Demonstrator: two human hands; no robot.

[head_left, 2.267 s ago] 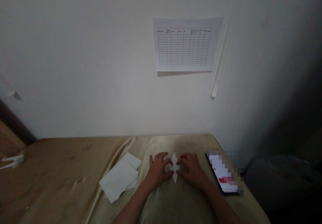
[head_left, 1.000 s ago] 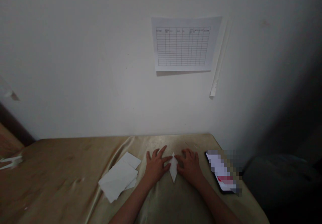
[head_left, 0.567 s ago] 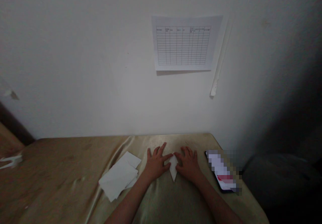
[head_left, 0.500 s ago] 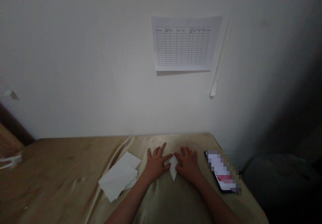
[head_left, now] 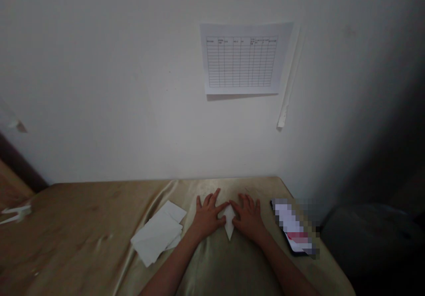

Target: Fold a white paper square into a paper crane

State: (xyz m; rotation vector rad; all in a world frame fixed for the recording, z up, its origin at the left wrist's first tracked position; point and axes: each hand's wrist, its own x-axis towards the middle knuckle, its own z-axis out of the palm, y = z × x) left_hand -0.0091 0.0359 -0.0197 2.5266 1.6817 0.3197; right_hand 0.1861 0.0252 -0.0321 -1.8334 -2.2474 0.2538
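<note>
So there's a small white folded paper kite shape [head_left: 229, 225] lying on a table covered in shiny gold-brown cloth [head_left: 83, 238], right between the person's two bare hands, with its long point aimed back toward the person. The left hand [head_left: 207, 218] is spread out with its index fingertip up at the far tip of the paper and its thumb right by the left edge. The right hand [head_left: 249, 220] pretty much mirrors it: index fingertip at that same far tip, thumb at the right edge, other fingers fanned out. The index fingertips basically meet there, while the palms are apart with the paper in the gap. Neither hand is clenched around it, and I can't tell how hard the fingers are pressing. Off to the left of the left hand there's a loose, overlapping stack of plain white paper sheets [head_left: 157, 236], and past the right hand a dark-edged smartphone with a lit, pixelated screen [head_left: 295, 234] sits at an angle near the table's right side. Behind it all is a plain pale grey wall [head_left: 99, 87] with a white printed sheet with a table grid [head_left: 242, 61] on it.
</note>
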